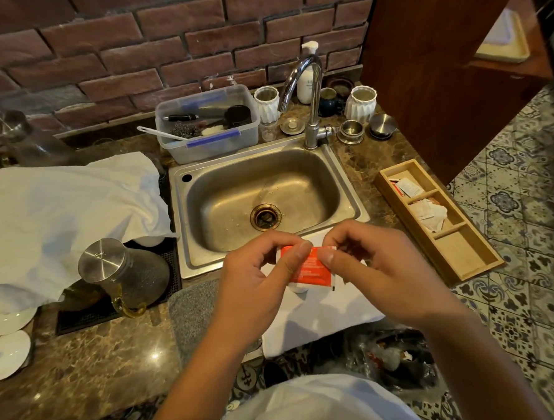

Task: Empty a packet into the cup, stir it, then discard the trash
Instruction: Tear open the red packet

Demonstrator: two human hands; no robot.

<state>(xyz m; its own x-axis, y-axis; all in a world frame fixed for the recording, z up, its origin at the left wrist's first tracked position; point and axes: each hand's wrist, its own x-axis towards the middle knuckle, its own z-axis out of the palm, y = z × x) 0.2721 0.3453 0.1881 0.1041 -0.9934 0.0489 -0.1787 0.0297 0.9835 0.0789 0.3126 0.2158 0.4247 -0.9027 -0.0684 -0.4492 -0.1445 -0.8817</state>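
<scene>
I pinch the red packet (311,266) by its top edge, left hand (260,275) and right hand (370,269) each in a tight grip, just above the white cup (298,286). I should tear slowly, keeping the opening over the cup.

No legible text, not even on the red packet (311,267) (print blurred)

Steel sink (184,196), wooden tray (467,263), glass jug (134,277)
</scene>
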